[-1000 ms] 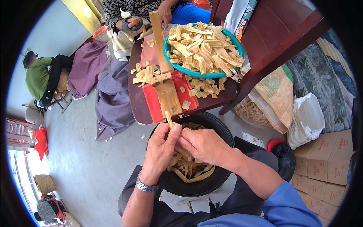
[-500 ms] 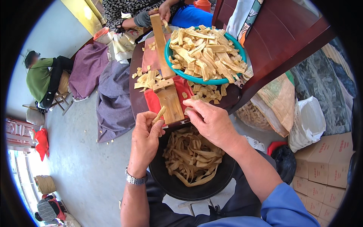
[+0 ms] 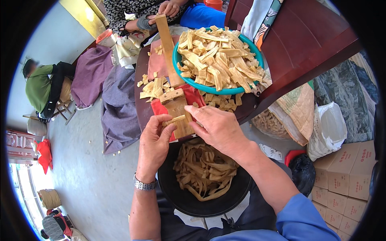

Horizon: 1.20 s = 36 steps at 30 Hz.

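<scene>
Grey floor [image 3: 94, 172] spreads off to your left, and a dark red bench [image 3: 142, 111] stands ahead of you, beyond the black tub [image 3: 242, 185] between your legs. Your hands have parted: a second ago both pinched one pale strip [image 3: 178, 119] together, and now your left hand [image 3: 156, 138] keeps it alone, its fingers closed on the piece, which has swung from upright to nearly level. That places the strip over the near end of the wooden block [image 3: 183, 129], pointing toward your right hand [image 3: 220, 126], which hangs at the block's right edge with fingers bent; you cannot tell from here whether they hold anything.

A drilled crosspiece [image 3: 171, 95] bars the block's far end, with red cloth [image 3: 159, 107] showing beneath. Short cut pieces [image 3: 155, 89] are scattered to its left. Beyond, a long wooden bar [image 3: 167, 48] runs toward a co-worker's hand [image 3: 169, 8]. To the right, a heaped teal basin [image 3: 225, 91] crowds your reach, and a dark red chair [image 3: 305, 48] hems in that side. Long loose strips [image 3: 207, 168] fill the tub below your wrists, while cardboard boxes [image 3: 341, 176] are stacked well apart, far right.
</scene>
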Available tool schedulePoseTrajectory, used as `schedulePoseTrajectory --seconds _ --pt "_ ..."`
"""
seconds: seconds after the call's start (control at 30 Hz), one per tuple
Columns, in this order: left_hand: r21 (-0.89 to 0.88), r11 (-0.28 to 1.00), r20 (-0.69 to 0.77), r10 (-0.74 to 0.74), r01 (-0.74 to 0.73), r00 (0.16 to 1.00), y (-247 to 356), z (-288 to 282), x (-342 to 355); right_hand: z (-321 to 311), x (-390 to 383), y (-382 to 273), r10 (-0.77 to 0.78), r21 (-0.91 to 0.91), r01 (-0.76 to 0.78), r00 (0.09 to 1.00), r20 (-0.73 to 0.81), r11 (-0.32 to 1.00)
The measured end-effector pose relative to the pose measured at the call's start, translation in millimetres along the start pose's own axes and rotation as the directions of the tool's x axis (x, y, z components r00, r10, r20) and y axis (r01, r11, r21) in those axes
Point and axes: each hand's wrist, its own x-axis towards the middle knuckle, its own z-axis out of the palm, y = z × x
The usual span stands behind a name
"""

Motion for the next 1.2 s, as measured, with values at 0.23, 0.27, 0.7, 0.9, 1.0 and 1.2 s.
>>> schedulePoseTrajectory --seconds 0.23,0.27,0.7,0.9,1.0,1.2 --pt "0.115 0.993 0.005 0.035 -0.035 0.999 -4.9 -3.6 2.1 7.9 5.5 2.7 -0.049 -0.004 0.049 0.997 0.059 0.999" --pt "0.125 0.991 0.006 0.035 -0.036 0.999 -3.9 -3.5 1.5 10.0 4.9 4.3 -0.054 -0.017 0.056 0.996 0.077 0.998" --pt "0.300 0.923 -0.004 0.253 -0.240 0.968 2.7 2.1 2.1 6.2 8.4 0.3 0.034 0.073 -0.039 0.997 0.070 0.997" --pt "0.323 0.912 0.007 0.266 -0.254 0.964 3.9 2.3 1.1 6.6 7.7 5.9 0.001 0.013 -0.003 0.989 0.147 1.000" --pt "0.361 0.904 0.023 0.238 -0.230 0.971 7.5 2.5 0.7 8.0 7.0 5.9 0.005 0.024 -0.009 0.991 0.135 1.000" --pt "0.407 0.890 0.050 0.204 -0.206 0.978 3.3 2.3 1.9 18.3 8.2 6.9 -0.017 0.081 0.010 0.996 0.093 0.997"
